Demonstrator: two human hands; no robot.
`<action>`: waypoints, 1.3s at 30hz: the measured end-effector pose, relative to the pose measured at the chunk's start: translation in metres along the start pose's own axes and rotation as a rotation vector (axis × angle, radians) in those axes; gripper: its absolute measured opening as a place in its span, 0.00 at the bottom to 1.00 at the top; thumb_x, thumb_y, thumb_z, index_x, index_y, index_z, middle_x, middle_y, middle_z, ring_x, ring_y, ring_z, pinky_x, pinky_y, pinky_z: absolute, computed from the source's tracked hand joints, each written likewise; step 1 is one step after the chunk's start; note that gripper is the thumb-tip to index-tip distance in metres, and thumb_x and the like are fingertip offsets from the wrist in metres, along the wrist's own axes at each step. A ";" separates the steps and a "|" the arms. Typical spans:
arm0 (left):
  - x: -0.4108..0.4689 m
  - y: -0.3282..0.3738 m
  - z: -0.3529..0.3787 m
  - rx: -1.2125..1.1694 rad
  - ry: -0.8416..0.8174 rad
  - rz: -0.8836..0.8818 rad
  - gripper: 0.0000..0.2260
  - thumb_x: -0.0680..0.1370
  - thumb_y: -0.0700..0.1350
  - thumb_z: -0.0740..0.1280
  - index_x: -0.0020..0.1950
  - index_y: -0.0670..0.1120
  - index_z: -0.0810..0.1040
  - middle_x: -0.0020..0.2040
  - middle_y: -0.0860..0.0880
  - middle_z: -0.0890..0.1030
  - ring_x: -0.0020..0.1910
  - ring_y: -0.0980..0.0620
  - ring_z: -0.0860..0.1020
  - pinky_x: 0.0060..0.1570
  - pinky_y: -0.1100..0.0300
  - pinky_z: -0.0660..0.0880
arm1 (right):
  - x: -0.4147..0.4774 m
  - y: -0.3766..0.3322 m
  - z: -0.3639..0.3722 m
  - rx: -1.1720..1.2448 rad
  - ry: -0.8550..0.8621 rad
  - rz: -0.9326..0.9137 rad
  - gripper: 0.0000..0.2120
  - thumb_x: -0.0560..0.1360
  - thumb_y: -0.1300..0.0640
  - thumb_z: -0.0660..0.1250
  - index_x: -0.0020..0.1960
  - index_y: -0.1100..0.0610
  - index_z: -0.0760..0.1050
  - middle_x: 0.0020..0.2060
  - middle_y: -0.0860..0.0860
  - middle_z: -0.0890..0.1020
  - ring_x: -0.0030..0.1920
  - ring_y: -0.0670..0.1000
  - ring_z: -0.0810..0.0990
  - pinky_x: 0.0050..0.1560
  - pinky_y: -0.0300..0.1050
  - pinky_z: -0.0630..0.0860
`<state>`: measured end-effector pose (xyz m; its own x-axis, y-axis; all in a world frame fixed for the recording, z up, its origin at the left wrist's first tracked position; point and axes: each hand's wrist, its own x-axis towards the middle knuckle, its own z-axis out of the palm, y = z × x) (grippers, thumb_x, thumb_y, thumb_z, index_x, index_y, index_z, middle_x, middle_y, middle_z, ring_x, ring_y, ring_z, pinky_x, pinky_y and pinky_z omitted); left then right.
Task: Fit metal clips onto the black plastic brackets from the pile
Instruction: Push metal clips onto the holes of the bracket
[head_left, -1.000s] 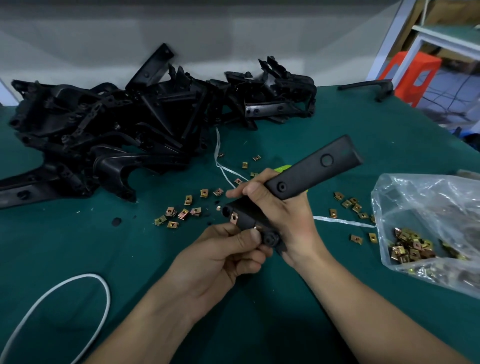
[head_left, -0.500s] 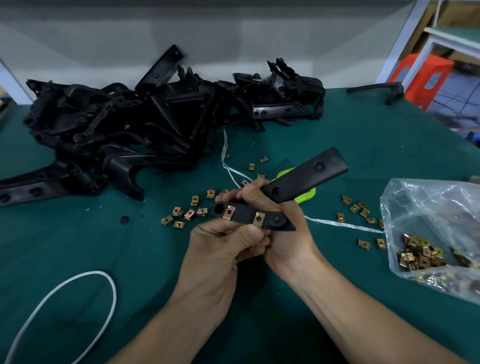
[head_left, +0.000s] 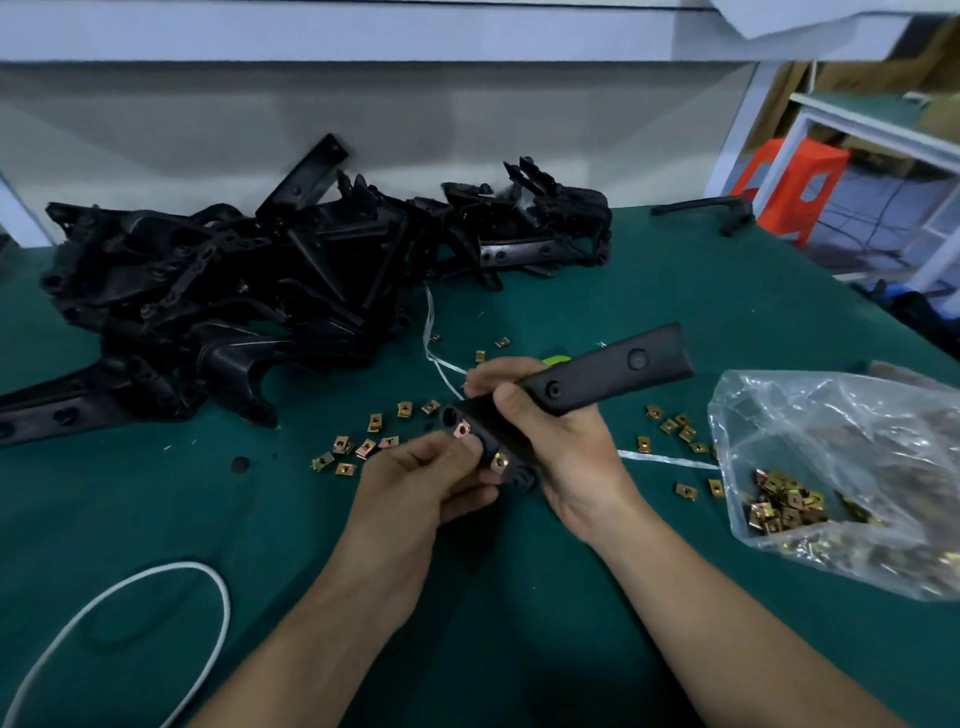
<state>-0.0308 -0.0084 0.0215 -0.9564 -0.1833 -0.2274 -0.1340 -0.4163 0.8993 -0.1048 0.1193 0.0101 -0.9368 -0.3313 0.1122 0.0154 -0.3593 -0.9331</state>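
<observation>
I hold one black plastic bracket (head_left: 608, 376) above the green table, its long flat arm pointing up to the right. My right hand (head_left: 561, 441) grips it around the middle. My left hand (head_left: 426, 478) pinches the lower end, where two brass metal clips (head_left: 499, 461) sit on the bracket's edge. Loose clips (head_left: 363, 447) lie scattered on the cloth left of my hands, and more of these loose clips (head_left: 675, 428) lie to the right. The pile of black brackets (head_left: 249, 291) fills the far left of the table.
A clear plastic bag (head_left: 831, 467) with several clips lies at the right. A white cord loop (head_left: 156, 613) lies near the front left. White string (head_left: 665, 460) runs under my hands. A lone black part (head_left: 711, 210) rests at the far right edge, beyond it an orange stool (head_left: 795, 187).
The bracket has turned in my hands: its long arm rose and its clipped lower end tilted toward me. My left hand shifted its pinch along the lower end. The view shifted slightly.
</observation>
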 end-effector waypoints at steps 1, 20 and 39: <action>0.000 0.001 0.000 0.001 0.036 0.013 0.07 0.75 0.45 0.72 0.39 0.46 0.87 0.40 0.45 0.85 0.37 0.53 0.83 0.38 0.62 0.80 | 0.000 -0.002 -0.001 -0.009 -0.007 0.046 0.15 0.76 0.61 0.70 0.63 0.58 0.78 0.57 0.59 0.83 0.63 0.61 0.80 0.66 0.58 0.75; 0.000 0.032 0.033 0.794 0.337 0.644 0.16 0.75 0.50 0.73 0.30 0.51 0.74 0.23 0.55 0.74 0.23 0.55 0.70 0.25 0.67 0.67 | -0.066 -0.083 -0.012 -0.804 0.222 -0.097 0.22 0.75 0.64 0.69 0.46 0.34 0.81 0.36 0.44 0.85 0.25 0.50 0.81 0.28 0.44 0.80; -0.040 -0.061 0.406 0.579 -0.642 -0.073 0.04 0.68 0.38 0.73 0.33 0.41 0.80 0.30 0.46 0.81 0.31 0.50 0.76 0.34 0.62 0.73 | -0.217 -0.196 -0.240 0.064 1.091 -0.022 0.11 0.74 0.74 0.61 0.56 0.69 0.75 0.42 0.67 0.82 0.30 0.60 0.82 0.29 0.46 0.79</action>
<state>-0.0903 0.3861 0.1277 -0.8785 0.4368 -0.1938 -0.1447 0.1432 0.9790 0.0121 0.4710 0.0871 -0.7425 0.6156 -0.2642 -0.0162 -0.4108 -0.9116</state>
